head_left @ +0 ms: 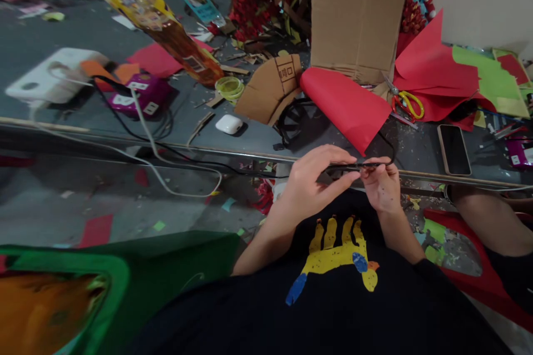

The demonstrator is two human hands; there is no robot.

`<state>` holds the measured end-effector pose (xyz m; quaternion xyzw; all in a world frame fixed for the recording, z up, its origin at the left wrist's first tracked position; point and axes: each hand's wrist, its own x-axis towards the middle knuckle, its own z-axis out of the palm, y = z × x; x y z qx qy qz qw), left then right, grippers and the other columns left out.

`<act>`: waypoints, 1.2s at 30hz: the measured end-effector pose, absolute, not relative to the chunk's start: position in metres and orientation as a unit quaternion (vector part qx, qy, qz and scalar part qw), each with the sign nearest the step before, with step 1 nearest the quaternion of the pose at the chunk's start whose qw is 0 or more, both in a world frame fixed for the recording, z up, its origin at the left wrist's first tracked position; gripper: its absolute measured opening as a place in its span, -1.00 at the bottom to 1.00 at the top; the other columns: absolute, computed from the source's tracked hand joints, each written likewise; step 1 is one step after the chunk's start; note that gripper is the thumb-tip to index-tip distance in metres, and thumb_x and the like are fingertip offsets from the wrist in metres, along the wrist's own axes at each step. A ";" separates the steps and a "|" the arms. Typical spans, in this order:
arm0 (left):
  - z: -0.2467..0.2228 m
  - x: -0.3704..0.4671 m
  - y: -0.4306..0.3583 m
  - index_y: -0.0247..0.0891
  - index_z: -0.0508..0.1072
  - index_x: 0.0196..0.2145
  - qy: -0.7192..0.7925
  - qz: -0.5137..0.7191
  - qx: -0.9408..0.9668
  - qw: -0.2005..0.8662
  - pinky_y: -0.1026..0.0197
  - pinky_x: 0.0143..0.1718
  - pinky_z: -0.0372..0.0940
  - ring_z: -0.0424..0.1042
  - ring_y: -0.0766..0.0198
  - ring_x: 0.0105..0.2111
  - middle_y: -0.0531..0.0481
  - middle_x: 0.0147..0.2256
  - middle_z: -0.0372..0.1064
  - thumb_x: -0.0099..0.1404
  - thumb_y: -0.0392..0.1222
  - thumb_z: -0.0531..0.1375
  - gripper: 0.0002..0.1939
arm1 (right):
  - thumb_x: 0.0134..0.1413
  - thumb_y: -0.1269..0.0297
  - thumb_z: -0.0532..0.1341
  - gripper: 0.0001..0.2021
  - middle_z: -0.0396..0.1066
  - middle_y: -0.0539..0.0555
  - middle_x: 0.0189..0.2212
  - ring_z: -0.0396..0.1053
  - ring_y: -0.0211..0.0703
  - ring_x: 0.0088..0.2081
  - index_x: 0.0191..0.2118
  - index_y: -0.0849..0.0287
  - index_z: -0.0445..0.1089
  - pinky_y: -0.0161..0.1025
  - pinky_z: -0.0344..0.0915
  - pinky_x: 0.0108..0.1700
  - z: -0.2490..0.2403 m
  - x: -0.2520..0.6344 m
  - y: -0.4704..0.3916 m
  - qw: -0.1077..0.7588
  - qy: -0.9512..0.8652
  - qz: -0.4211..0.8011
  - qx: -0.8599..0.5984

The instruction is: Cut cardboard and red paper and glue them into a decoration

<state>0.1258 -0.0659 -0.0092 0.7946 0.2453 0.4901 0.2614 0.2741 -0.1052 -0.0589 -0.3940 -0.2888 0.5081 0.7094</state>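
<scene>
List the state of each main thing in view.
Left hand: holding cable
Right hand: pinching cable
Cable: held in both hands
Phone: face up, screen dark
Earbud case: lid shut
Bottle: partly full
Red sheet: curled
Scissors: open or shut, unclear

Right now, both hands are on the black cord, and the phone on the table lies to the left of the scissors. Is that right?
Not quite: in the head view, the phone on the table lies to the right of the scissors. The left hand and right hand are indeed both on the black cord.
</scene>
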 end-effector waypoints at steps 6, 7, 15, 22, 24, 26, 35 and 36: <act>-0.016 0.137 -0.067 -0.27 0.46 -0.28 0.239 0.480 0.818 0.210 0.26 -0.26 0.40 0.48 0.31 -0.29 -0.04 -0.30 0.50 0.28 -0.27 0.22 -0.95 | -0.36 -0.03 0.46 -0.66 0.40 -0.11 -0.65 0.22 -0.38 -0.68 -0.50 0.09 0.48 -0.38 0.25 -0.62 -0.059 0.269 -0.104 0.717 -0.279 0.483 -0.419; -0.017 0.137 -0.067 -0.28 0.46 -0.29 0.246 0.477 0.818 0.208 0.26 -0.27 0.40 0.48 0.32 -0.30 -0.05 -0.31 0.50 0.29 -0.28 0.21 -0.96 | -0.37 -0.03 0.46 -0.66 0.40 -0.11 -0.66 0.22 -0.38 -0.69 -0.51 0.10 0.48 -0.38 0.25 -0.63 -0.059 0.268 -0.104 0.717 -0.278 0.476 -0.426; -0.017 0.134 -0.066 -0.29 0.46 -0.39 0.280 0.440 0.820 0.234 0.27 -0.32 0.36 0.43 0.34 -0.38 -0.02 -0.40 0.47 0.33 -0.28 0.12 -0.84 | -0.33 -0.16 0.40 -0.58 0.38 -0.08 -0.61 0.21 -0.37 -0.65 -0.44 0.08 0.43 -0.40 0.13 -0.68 -0.066 0.263 -0.105 0.707 -0.286 0.481 -0.432; -0.023 0.134 -0.063 -0.29 0.48 -0.28 0.231 0.451 0.827 0.246 0.28 -0.26 0.37 0.47 0.33 -0.31 -0.06 -0.31 0.49 0.29 -0.27 0.19 -0.93 | -0.39 -0.09 0.43 -0.61 0.35 -0.09 -0.55 0.16 -0.42 -0.65 -0.51 0.09 0.41 -0.40 0.13 -0.67 -0.067 0.263 -0.099 0.733 -0.265 0.460 -0.425; -0.026 0.135 -0.063 -0.30 0.47 -0.26 0.223 0.456 0.828 0.237 0.28 -0.25 0.38 0.47 0.33 -0.28 -0.07 -0.29 0.50 0.28 -0.28 0.22 -0.92 | -0.43 -0.07 0.45 -0.62 0.34 -0.09 -0.55 0.16 -0.43 -0.64 -0.53 0.09 0.41 -0.40 0.13 -0.66 -0.065 0.263 -0.098 0.738 -0.254 0.460 -0.424; -0.028 0.137 -0.062 -0.30 0.47 -0.26 0.218 0.461 0.828 0.232 0.28 -0.25 0.39 0.48 0.33 -0.28 -0.07 -0.30 0.50 0.28 -0.31 0.21 -0.93 | -0.47 -0.09 0.45 -0.60 0.32 -0.11 -0.57 0.15 -0.43 -0.66 -0.56 0.09 0.41 -0.40 0.12 -0.66 -0.064 0.263 -0.098 0.735 -0.246 0.461 -0.432; -0.030 0.138 -0.060 -0.28 0.45 -0.29 0.212 0.466 0.828 0.231 0.26 -0.28 0.40 0.48 0.31 -0.28 -0.06 -0.32 0.50 0.27 -0.30 0.22 -0.96 | -0.57 -0.08 0.48 -0.56 0.32 -0.12 -0.62 0.15 -0.43 -0.67 -0.70 0.13 0.33 -0.40 0.10 -0.67 -0.061 0.263 -0.096 0.735 -0.231 0.462 -0.438; -0.029 0.139 -0.060 -0.28 0.45 -0.30 0.214 0.464 0.826 0.238 0.26 -0.27 0.40 0.48 0.31 -0.29 -0.05 -0.32 0.50 0.27 -0.29 0.21 -0.97 | -0.58 -0.08 0.48 -0.55 0.32 -0.12 -0.62 0.15 -0.42 -0.67 -0.70 0.13 0.32 -0.40 0.10 -0.67 -0.060 0.263 -0.096 0.733 -0.231 0.464 -0.441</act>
